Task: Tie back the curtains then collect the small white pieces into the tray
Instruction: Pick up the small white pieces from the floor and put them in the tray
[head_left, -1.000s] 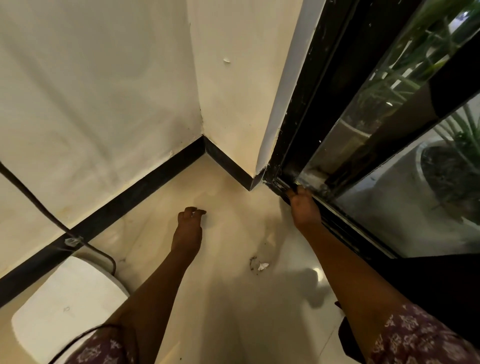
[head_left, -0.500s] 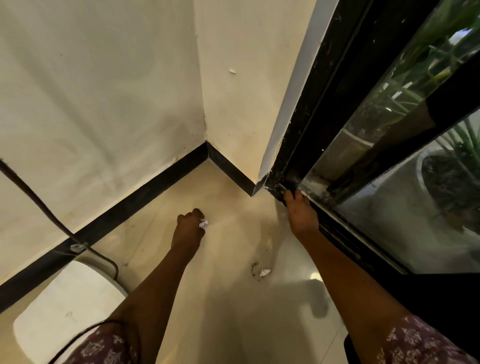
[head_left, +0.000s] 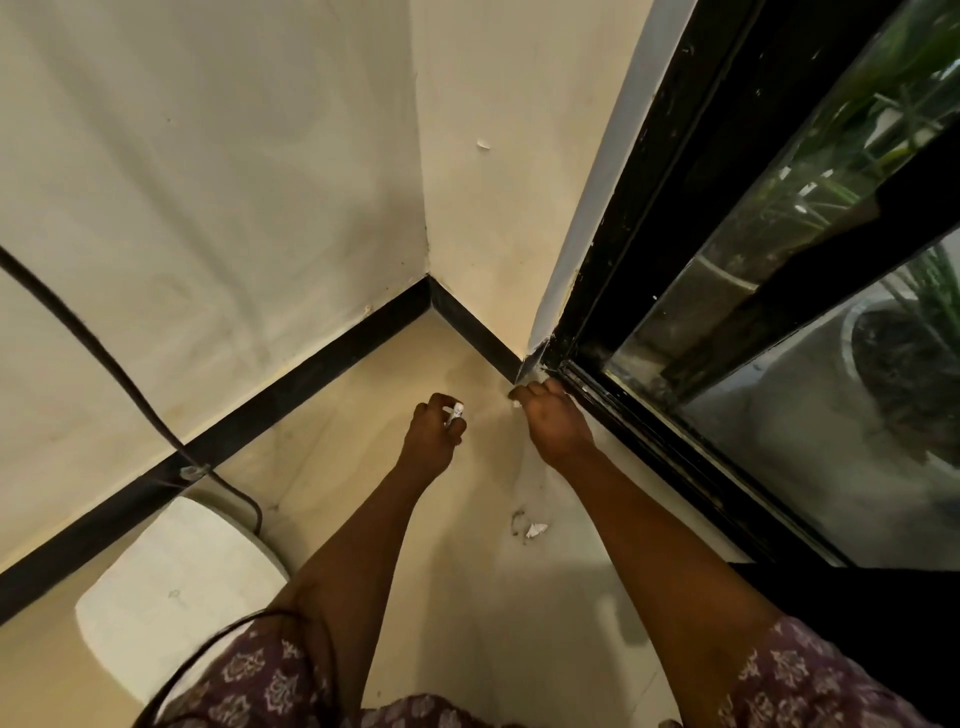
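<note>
My left hand (head_left: 434, 434) is low over the cream floor near the room corner, its fingers closed on a small white piece (head_left: 455, 414). My right hand (head_left: 553, 421) reaches to the foot of the black window frame, fingertips pinched at a small white piece (head_left: 516, 403) by the skirting end. Another small white piece (head_left: 535, 529) lies on the floor between my forearms, beside a dark smudge. No tray and no curtains are in view.
A black skirting board (head_left: 291, 395) runs along both walls. The black sliding window frame (head_left: 670, 291) and glass fill the right side. A white rounded object (head_left: 176, 587) with a dark cable (head_left: 109, 364) sits at the lower left.
My left hand closed on a white piece from the floor. My right hand slid from the window track left to the skirting end. The view came closer to the corner.
</note>
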